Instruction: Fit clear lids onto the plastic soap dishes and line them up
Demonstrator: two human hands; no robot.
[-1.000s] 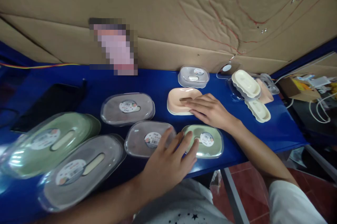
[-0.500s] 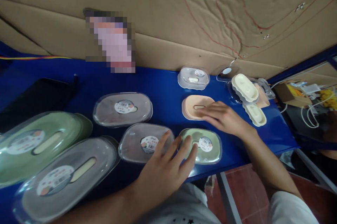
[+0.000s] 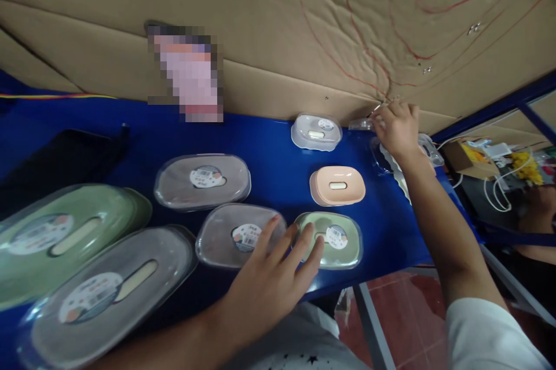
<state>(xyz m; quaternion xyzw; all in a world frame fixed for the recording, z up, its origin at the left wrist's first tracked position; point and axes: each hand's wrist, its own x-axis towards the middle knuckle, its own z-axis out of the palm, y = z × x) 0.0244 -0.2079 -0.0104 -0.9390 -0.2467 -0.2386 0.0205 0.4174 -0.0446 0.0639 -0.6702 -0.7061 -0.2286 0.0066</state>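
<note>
My right hand point(image 3: 397, 129) is at the wall with bent fingers, its fingertips closed on the edge of a clear plastic cover point(image 3: 360, 124). My left hand point(image 3: 278, 268) lies with fingers spread across a small grey soap-dish-like box point(image 3: 221, 237) and the edge of a green one point(image 3: 341, 254), both with clear covers and round labels. Between the hands sits a peach box point(image 3: 354, 187) without a clear cover, a cream oval piece in its top. Behind it stands a covered pale box point(image 3: 315, 127). Cream pieces below my right forearm are mostly hidden.
Larger covered boxes, one green point(image 3: 117, 202) and two grey point(image 3: 174, 266), stand on the left of the blue table point(image 3: 269, 141). A black pouch point(image 3: 65, 156) lies farther back. Brown cardboard point(image 3: 260, 22) lines the wall. At right are a carton point(image 3: 471, 161) and another person's hand point(image 3: 541, 208).
My right hand has left the peach box and reached away to the clear cover at the wall. The peach box has shifted slightly right and nearer. My left hand stays put.
</note>
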